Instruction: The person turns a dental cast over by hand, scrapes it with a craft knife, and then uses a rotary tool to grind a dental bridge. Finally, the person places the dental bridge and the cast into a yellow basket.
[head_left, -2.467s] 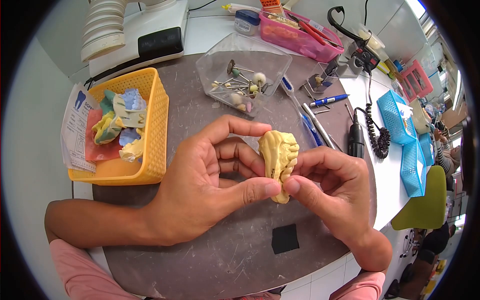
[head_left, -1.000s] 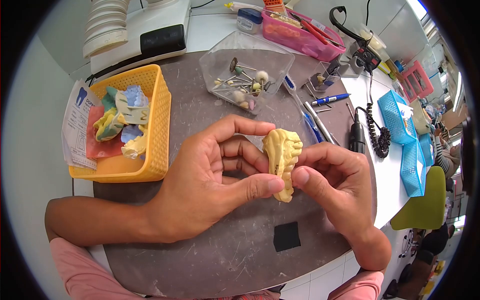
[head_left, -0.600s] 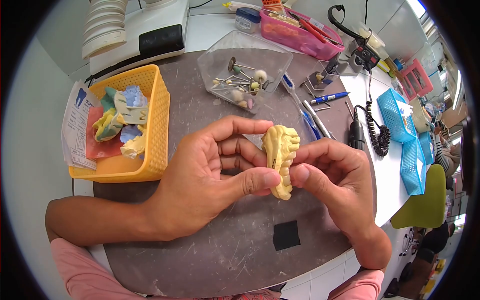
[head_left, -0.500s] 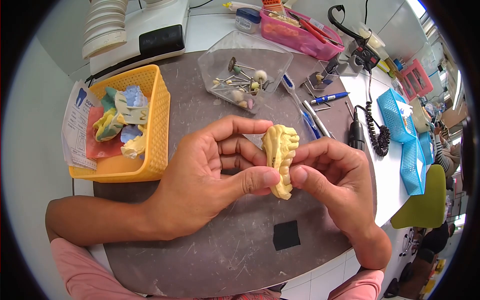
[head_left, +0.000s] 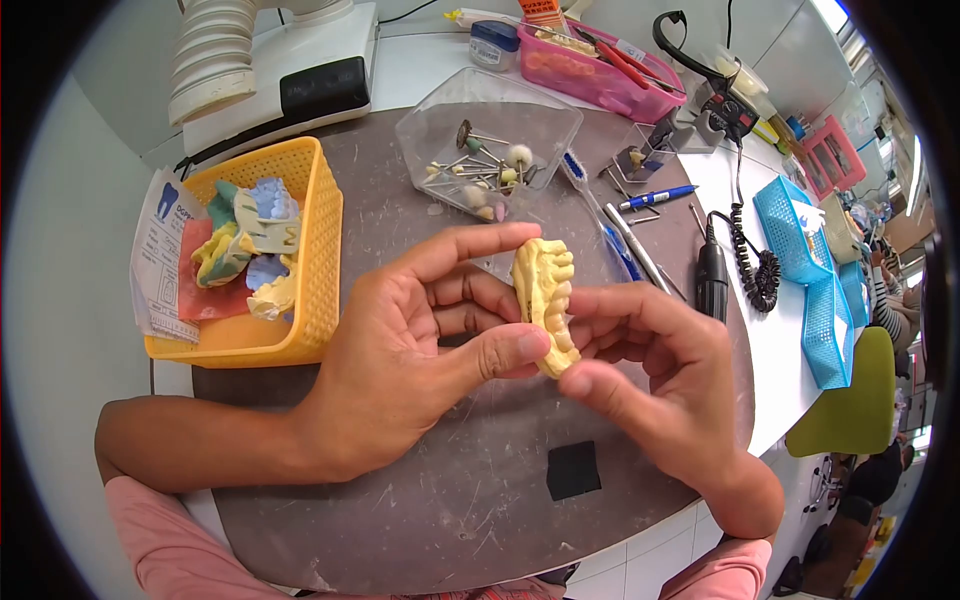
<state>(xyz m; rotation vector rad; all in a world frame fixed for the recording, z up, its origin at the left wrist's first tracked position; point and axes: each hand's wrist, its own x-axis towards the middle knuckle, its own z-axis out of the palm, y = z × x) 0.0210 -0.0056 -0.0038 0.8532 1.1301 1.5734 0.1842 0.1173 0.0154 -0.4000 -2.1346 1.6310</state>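
Observation:
A pale yellow dental cast [head_left: 545, 300] stands on edge above the grey work mat [head_left: 440, 490], held between both hands. My left hand [head_left: 400, 350] grips it from the left, index finger along its top and thumb at its lower side. My right hand [head_left: 650, 385] holds it from the right, thumb pressed under its lower end and fingers curled behind it.
A yellow basket [head_left: 315, 250] with several coloured casts and papers sits at the left. A clear tray of burs [head_left: 485, 150], a pink tray [head_left: 600, 65], a toothbrush [head_left: 600, 215], a blue pen [head_left: 655, 198], a black handpiece [head_left: 712, 280] with coiled cord and blue baskets [head_left: 800, 250] lie behind and right. A black square [head_left: 572, 470] lies on the mat.
The cast has turned so its toothed side faces more to the right and edge-on. My right thumb slid down under its lower end. Both hands shifted slightly left.

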